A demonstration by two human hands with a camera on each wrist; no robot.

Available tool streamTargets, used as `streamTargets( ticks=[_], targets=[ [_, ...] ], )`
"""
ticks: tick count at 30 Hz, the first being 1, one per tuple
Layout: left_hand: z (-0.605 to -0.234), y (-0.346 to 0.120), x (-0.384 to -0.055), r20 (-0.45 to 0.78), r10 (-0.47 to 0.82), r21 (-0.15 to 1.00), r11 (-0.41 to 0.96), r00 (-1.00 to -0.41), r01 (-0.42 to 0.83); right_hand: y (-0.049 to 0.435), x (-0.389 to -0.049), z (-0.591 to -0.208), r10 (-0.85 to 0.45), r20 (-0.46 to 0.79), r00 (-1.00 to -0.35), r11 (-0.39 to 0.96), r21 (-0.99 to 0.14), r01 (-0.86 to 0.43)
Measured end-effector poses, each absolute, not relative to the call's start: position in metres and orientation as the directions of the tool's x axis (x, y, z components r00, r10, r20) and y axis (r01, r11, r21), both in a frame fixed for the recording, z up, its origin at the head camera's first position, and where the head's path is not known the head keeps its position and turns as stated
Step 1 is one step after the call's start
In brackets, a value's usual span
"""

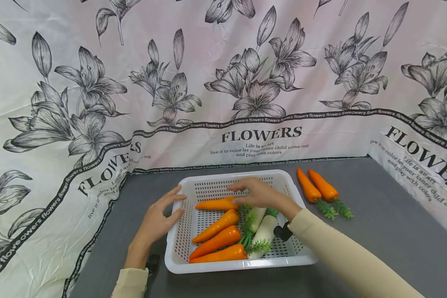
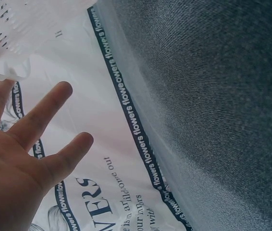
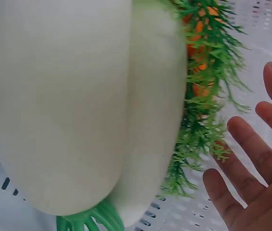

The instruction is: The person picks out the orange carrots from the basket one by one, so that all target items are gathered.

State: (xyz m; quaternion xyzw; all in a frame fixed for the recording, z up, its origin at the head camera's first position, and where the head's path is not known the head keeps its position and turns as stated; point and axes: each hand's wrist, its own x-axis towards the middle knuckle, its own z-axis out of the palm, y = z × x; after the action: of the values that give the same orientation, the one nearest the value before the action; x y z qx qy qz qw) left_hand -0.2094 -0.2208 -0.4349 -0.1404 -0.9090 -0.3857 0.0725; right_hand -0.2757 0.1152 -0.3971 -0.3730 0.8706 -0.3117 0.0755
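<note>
A white plastic basket (image 1: 208,268) holds several orange carrots with green tops and two white radishes (image 1: 264,231). My left hand (image 1: 158,217) is at the basket's left rim, its fingers spread and fingertips right at the edge. Over the basket's back half, my right hand (image 1: 258,193) has loosely bent fingers above the green-top end of the rearmost carrot (image 1: 212,204). In the right wrist view the right hand's fingers (image 3: 256,154) are spread beside feathery carrot leaves (image 3: 205,110), with nothing gripped. Part of that carrot's top is hidden under the hand.
Two more carrots (image 1: 322,185) lie on the dark grey table (image 1: 361,244), right of the basket. A flower-printed cloth (image 1: 246,140) hangs behind and along both sides of the table. The three front carrots (image 1: 219,241) lie side by side, pointing left.
</note>
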Motion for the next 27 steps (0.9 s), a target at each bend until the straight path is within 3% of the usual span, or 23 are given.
streamTargets(
  ticks=[18, 27],
  targets=[
    [-0.438, -0.221, -0.21, 0.234, 0.196, 0.685, 0.662, -0.952, 0.305, 0.107, -0.279, -0.413, -0.689, 0.043, -0.723, 0.587, -0.552, -0.593],
    [-0.437, -0.22, -0.21, 0.234, 0.197, 0.678, 0.669, -0.952, 0.305, 0.107, -0.28, -0.42, -0.717, 0.046, -0.695, 0.569, -0.538, -0.622]
  ],
)
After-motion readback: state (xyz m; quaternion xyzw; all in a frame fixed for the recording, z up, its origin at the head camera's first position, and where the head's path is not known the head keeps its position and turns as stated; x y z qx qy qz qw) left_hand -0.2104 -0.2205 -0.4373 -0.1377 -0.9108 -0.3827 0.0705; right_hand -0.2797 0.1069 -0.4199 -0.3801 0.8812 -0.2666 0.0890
